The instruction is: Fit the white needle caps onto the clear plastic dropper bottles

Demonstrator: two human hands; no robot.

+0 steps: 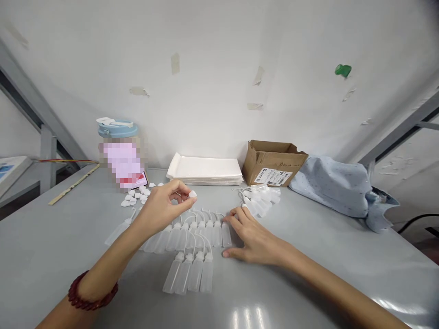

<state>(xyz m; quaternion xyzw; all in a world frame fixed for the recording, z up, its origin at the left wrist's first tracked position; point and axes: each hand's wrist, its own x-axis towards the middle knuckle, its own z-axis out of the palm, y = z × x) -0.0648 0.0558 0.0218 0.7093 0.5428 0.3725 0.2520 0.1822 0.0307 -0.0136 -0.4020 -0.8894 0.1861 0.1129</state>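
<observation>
My left hand pinches a small white cap between thumb and fingertips, above a row of clear plastic bottles with thin white tubes. At the right end of that row, my right hand has its thumb and fingers apart around the last bottle, fingertips by its top. Nearer me lies a group of several bottles side by side. Loose white caps are scattered behind my left forearm. More bottles lie in a pile beyond my right hand.
At the back stand a stack of white padded sheets, an open cardboard box and a light blue cloth. A phone leans on a blue-lidded container. A thin strip lies at the left.
</observation>
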